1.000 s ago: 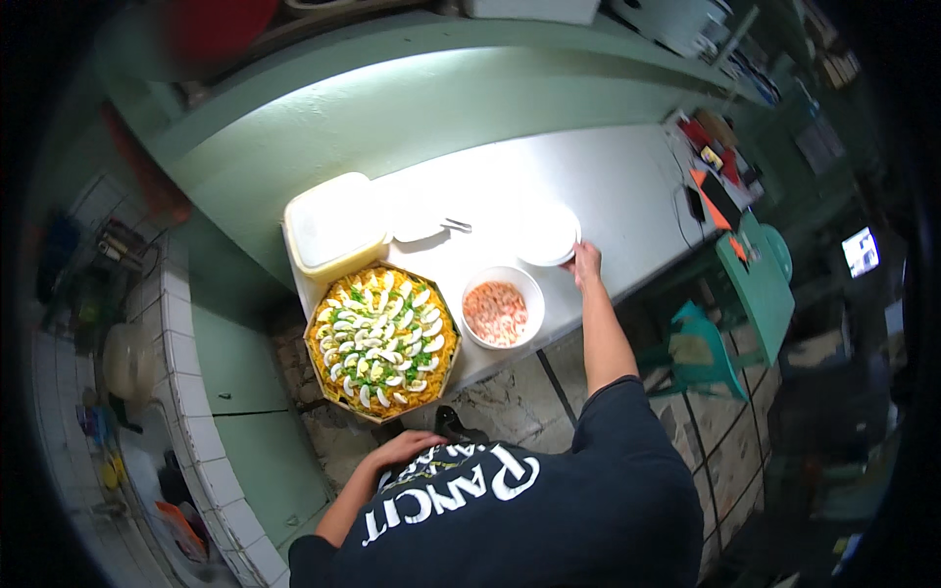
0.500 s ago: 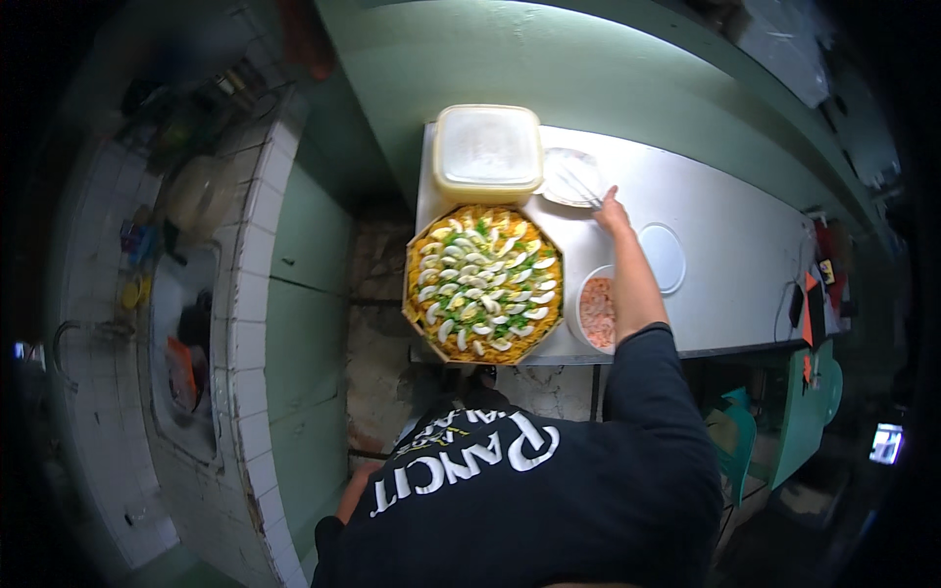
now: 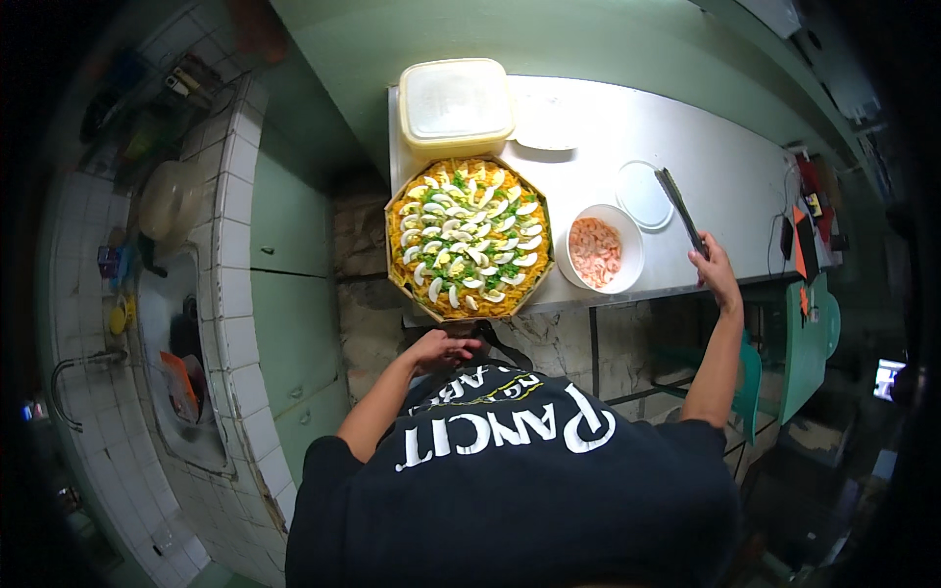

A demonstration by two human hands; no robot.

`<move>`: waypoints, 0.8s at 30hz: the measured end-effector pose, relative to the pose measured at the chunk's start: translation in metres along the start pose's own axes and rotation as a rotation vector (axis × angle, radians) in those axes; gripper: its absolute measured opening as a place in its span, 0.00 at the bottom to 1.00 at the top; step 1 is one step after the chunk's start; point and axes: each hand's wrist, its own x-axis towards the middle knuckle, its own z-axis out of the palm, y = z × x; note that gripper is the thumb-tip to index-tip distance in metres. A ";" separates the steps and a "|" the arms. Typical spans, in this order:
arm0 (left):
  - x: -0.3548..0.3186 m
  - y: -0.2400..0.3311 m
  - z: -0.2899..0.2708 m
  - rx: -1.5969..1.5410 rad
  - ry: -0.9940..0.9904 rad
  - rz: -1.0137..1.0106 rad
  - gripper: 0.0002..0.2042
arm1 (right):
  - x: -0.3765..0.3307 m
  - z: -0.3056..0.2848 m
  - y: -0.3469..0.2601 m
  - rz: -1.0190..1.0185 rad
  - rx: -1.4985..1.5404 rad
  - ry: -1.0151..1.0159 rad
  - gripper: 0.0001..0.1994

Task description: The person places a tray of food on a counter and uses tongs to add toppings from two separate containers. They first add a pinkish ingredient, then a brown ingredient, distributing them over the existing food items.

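Note:
My right hand point(image 3: 717, 270) is closed around the end of a pair of tongs point(image 3: 679, 208), held over the table's front edge with the tips pointing away. Near my waist, in front of the table, my left hand point(image 3: 443, 350) has its fingers loosely stretched and holds nothing. Just beyond it sits an octagonal tray point(image 3: 390, 257) of orange noodles, topped with boiled egg slices point(image 3: 461, 223) and chopped greens. A round white tub point(image 3: 634, 263) to its right contains pink peeled shrimp point(image 3: 595, 251). Behind the tub lies a round pale lid point(image 3: 645, 196).
A cream lidded container point(image 3: 455, 102) stands behind the tray, with a white plate point(image 3: 546, 125) beside it. To the left are a tiled counter point(image 3: 235, 235) and a sink point(image 3: 172, 416). Green chairs point(image 3: 750, 392) stand at the right.
My right hand has drawn back from the plate to the right front, bringing the tongs with it. My left hand has risen from my side toward the tray's front.

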 end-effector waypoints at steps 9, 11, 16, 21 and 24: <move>0.043 0.007 0.033 -0.609 -0.277 -0.029 0.23 | -0.100 -0.003 0.020 0.058 0.096 0.170 0.16; 0.048 0.012 0.035 -0.681 -0.434 -0.034 0.24 | -0.108 -0.007 0.018 0.047 0.073 0.200 0.16; 0.041 0.012 0.046 -0.505 -0.474 0.073 0.24 | -0.107 -0.007 0.005 -0.001 0.051 0.234 0.15; 0.031 0.011 0.043 -0.046 -0.313 0.044 0.24 | -0.084 -0.004 0.005 -0.120 -0.165 0.243 0.16; 0.021 -0.016 0.024 0.507 -0.128 0.030 0.17 | -0.075 0.007 0.011 -0.044 -0.358 0.239 0.16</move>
